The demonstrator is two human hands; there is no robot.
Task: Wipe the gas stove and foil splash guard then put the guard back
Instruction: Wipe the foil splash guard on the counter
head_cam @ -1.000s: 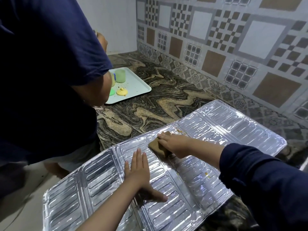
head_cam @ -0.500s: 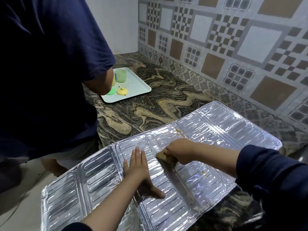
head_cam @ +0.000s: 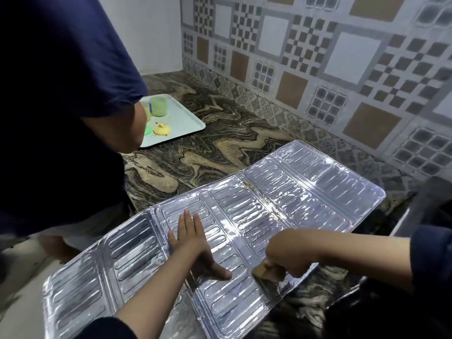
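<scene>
The foil splash guard (head_cam: 281, 211) lies flat on the counter (head_cam: 195, 162), its long axis running from near left to far right. The left hand (head_cam: 193, 243) presses on it with straight fingers. The right hand (head_cam: 291, 253) grips a brown cloth (head_cam: 265, 274) at the near edge, so the dirty fold line (head_cam: 256, 192) lies ahead of it, nearer to this hand.

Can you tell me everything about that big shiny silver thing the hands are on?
The foil splash guard is a thin, shiny silver sheet, unfolded flat into panels with creases between, each embossed with rows of long ovals. It lies on the marbled countertop, its near left end hanging past the edge. Brownish specks dot one crease. The left hand presses flat on it; the right hand rubs a brown cloth near its front edge.
</scene>
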